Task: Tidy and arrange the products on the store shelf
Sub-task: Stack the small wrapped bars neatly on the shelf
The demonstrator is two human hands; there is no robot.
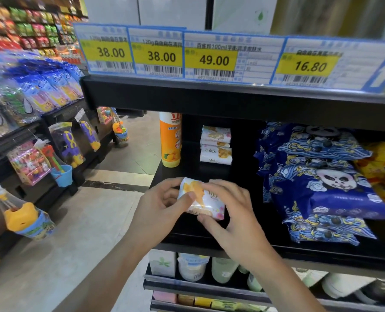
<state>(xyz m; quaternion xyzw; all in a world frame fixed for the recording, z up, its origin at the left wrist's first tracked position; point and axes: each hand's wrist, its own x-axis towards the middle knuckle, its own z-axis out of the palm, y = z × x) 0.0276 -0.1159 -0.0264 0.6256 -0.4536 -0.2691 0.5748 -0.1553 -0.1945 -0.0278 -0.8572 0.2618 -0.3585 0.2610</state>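
Left hand [162,206]: fingers curled round the left end of the soap packet [203,199], thumb pressing its top
Right hand [230,212]: pinches the packet's right end
Soap packet: held just above the front edge of the black shelf [187,233], near its left corner
Soap stack [215,145]: at the shelf's back
Orange bottle [170,140]: upright at the left edge
Blue panda bags [322,183]: piled right of the soaps
Price tags [214,57]: along the upper shelf's front edge
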